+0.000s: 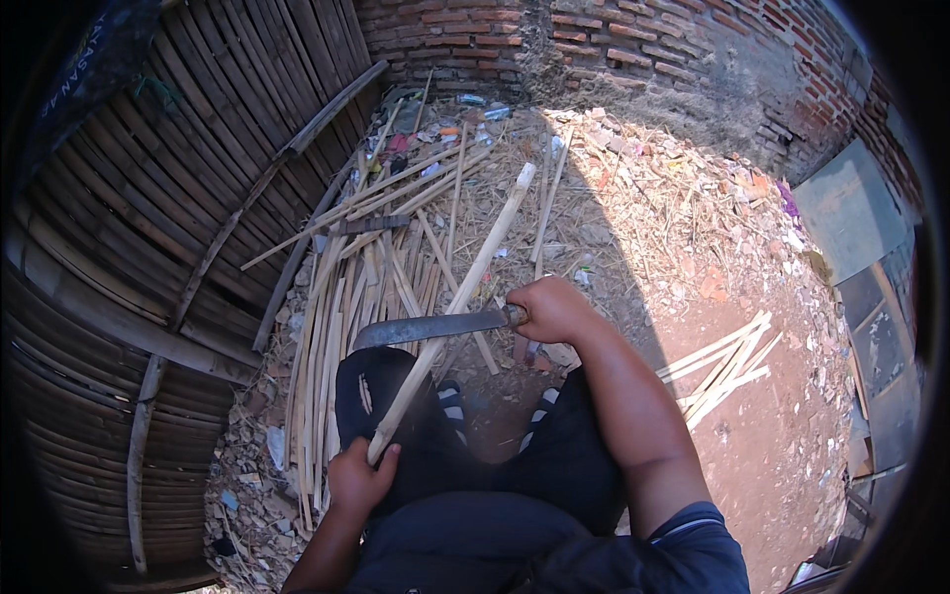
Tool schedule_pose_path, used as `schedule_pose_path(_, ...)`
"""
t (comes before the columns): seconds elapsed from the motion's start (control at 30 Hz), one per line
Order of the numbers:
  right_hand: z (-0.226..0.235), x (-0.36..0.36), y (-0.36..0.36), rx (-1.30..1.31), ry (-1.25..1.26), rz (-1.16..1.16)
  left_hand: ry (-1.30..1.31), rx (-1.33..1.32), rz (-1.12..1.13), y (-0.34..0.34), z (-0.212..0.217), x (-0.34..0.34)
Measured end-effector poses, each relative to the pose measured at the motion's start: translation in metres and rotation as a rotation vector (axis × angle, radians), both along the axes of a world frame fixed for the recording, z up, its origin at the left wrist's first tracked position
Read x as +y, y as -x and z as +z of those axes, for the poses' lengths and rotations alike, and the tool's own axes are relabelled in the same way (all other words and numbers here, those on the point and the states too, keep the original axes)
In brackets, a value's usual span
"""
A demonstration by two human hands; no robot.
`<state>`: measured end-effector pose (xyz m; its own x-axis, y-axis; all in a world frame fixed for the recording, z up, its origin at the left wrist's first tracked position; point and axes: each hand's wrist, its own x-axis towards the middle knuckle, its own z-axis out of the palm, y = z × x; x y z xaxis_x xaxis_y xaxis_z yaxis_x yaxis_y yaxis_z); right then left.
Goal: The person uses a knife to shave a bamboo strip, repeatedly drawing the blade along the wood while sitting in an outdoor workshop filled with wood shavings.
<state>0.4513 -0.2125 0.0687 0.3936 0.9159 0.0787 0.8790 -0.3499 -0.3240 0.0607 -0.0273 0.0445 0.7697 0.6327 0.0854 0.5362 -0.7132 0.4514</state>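
Observation:
A long, pale strip of split bamboo or wood (485,252) slants up and away from my lap, its near end in my left hand (361,477), whose fingers are wrapped round it. My right hand (556,309) grips the handle of a machete (432,327). The broad dark blade points left and lies across the strip, over my left knee. Whether its edge bites into the strip I cannot tell. My legs in dark trousers (391,381) are spread, with a tear at the left knee.
Many pale strips (332,327) lie piled on the left by a slatted wooden wall (188,198). A smaller bundle of strips (727,366) rests on sunlit dirt at right. Shavings and litter (673,193) cover the ground before a brick wall (633,49). Grey panels (856,213) lean at far right.

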Motion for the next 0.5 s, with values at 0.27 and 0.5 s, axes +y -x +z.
schedule_pose_path(0.27, 0.011, -0.019, -0.011, 0.097, -0.028, -0.300, -0.026, 0.011, -0.008, 0.000, 0.000, 0.000)
schedule_pose_path(0.5, -0.002, -0.010, -0.011, 0.099, -0.052, -0.194, -0.010, 0.026, -0.004, -0.002, 0.003, 0.000)
